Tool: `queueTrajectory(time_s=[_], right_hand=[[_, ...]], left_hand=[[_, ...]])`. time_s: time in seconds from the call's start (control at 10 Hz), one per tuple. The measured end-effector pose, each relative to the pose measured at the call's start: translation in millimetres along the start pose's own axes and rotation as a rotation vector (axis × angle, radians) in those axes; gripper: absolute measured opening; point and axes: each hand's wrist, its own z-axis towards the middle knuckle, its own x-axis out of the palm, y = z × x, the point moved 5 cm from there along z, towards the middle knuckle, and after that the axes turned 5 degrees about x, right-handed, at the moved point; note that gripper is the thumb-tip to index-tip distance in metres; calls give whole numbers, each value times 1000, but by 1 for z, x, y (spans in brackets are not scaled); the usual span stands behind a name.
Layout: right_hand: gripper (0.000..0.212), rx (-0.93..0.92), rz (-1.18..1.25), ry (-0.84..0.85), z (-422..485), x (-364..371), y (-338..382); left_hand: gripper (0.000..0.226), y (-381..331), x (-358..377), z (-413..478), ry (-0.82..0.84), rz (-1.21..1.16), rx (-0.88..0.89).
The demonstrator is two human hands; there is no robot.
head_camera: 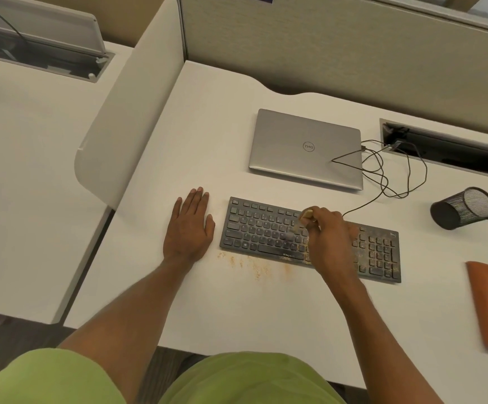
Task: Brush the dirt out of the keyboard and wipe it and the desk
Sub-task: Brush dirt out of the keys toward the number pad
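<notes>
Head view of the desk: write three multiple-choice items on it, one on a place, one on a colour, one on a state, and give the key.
1. Where does the brushed-out dirt lie?
A) on the desk, along the near edge of the keyboard
B) on a chair
C) in a drawer

2. What colour is the laptop?
A) red
B) silver
C) green

3. How does the mesh cup stand?
A) upright
B) lying on its side
C) upside down

Key:
1 A, since orange-brown specks lie on the white top just in front of the keys.
2 B, since its closed lid is silver.
3 B, since its open mouth faces sideways.
</notes>
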Motion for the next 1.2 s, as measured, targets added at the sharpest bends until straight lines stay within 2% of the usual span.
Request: queueTrajectory(time_s=[0.1, 0.3, 0.4, 0.5, 0.6, 0.7, 0.8, 1.2], right_hand=[[21, -13, 39, 60, -2, 8, 0], [22, 12, -260, -44, -8, -2, -5], [24, 8, -53, -30, -7, 0, 3], [25, -12, 60, 55, -8, 9, 9], [29, 32, -88, 19, -10, 7, 1], [25, 78, -259, -86, -17, -4, -6], [31, 151, -154, -190, -22, -11, -12], [29, 210, 0, -206, -31, -9, -23]], left_hand=[[63, -1, 0, 0, -4, -1, 0], [63, -1, -1, 0, -5, 1, 1], [63, -1, -1, 0, -6, 2, 0], [63, -1, -1, 0, -8, 4, -1], [63, -2, -1, 0, -7, -1, 1], [64, -1, -1, 0, -8, -3, 1], [64, -1, -1, 0, -10, -2, 3], [64, 0, 1, 1, -4, 15, 7]])
